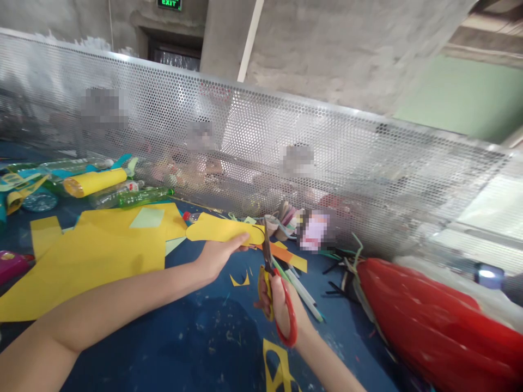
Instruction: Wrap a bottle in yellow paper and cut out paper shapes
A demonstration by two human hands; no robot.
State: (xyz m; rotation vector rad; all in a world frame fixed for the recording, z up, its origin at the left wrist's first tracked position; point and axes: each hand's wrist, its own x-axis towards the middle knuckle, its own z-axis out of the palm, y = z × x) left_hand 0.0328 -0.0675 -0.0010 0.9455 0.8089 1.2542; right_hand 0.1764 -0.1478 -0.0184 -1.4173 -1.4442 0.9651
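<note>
My left hand (218,256) pinches a yellow paper piece (216,227) with rounded ends, thumb on top, above the blue table (196,337). In my right hand (280,299) is a pair of scissors (291,321) with one red and one yellow handle loop. The scissor blades point upward at the right end of the yellow piece; whether they are biting into it cannot be made out. Below lies a small curved yellow scrap (240,280). A yellow offcut with cut-out holes (275,359) rests near the front, beside my right forearm.
Large yellow sheets (122,250) cover the left of the table. Plastic bottles (143,197) lie behind them. A perforated metal screen (253,130) runs along the back, with people behind it. Pens (302,294), an orange strip (281,252) and a red plastic bag (433,310) are on the right.
</note>
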